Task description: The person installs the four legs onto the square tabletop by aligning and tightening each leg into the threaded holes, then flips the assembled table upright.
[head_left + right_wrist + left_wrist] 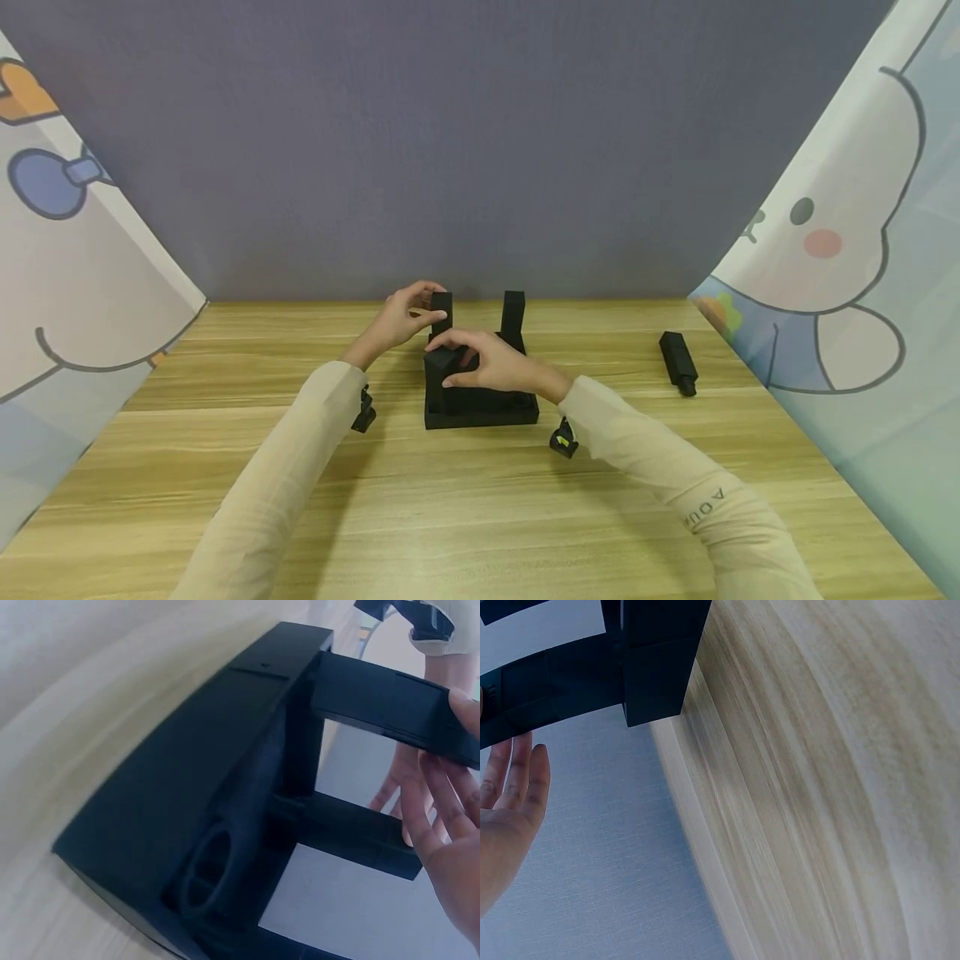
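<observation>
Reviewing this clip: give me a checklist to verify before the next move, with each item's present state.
1. Left hand on the back-left post: ok, thumb and fingers hold it.
2. Right hand on the front-left post: ok, thumb and fingers either side.
3. Back-right post upright: ok.
4. Both held posts fully seated in the black base: cannot tell.
5. Round socket filled: not ok, no post stands in it.
6. Loose post on the base: not ok, it lies on the table at right.
</observation>
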Available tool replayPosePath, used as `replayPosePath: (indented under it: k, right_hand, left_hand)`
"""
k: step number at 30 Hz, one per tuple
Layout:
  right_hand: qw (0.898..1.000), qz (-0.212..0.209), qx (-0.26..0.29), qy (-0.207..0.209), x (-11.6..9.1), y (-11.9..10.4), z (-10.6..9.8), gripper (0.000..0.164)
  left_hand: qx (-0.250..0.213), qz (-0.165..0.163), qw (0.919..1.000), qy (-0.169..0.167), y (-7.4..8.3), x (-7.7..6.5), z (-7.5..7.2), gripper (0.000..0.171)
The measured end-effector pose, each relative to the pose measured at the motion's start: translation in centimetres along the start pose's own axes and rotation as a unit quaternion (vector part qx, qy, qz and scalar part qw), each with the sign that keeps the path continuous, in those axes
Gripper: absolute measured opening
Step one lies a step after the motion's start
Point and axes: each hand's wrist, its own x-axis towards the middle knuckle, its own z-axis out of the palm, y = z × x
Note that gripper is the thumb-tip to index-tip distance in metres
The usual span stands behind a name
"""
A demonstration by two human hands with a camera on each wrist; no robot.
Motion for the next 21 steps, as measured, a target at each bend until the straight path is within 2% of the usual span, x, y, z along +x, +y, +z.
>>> replayPosePath:
  k: [6,11,15,19,21]
  right_hand:
    - [0.998,0.0,-0.028,0.048,-0.2,-0.1,0.8,0.046]
    - [0.997,-0.001,-0.047,0.067,-0.2,0.0,1.2,0.045]
    - [0.997,-0.006,-0.052,0.065,-0.2,-0.1,1.2,0.046]
    - [0.998,-0.004,-0.052,0.04,-0.1,-0.1,0.7,0.049]
    - [0.999,0.0,-0.048,0.024,-0.1,-0.1,0.5,0.051]
  left_hand:
    - [0.0,0.002,1.0,0.002,0.1,0.0,0.0,0.038]
    - [-0.006,-0.007,1.0,0.001,0.1,0.0,0.1,0.039]
    - [-0.011,-0.012,0.9999,0.002,0.2,0.0,0.1,0.04]
    - [-0.011,-0.013,0.9998,-0.004,2.1,-0.7,-0.3,0.039]
    - [-0.011,-0.011,0.9999,-0.005,2.1,-0.7,-0.4,0.039]
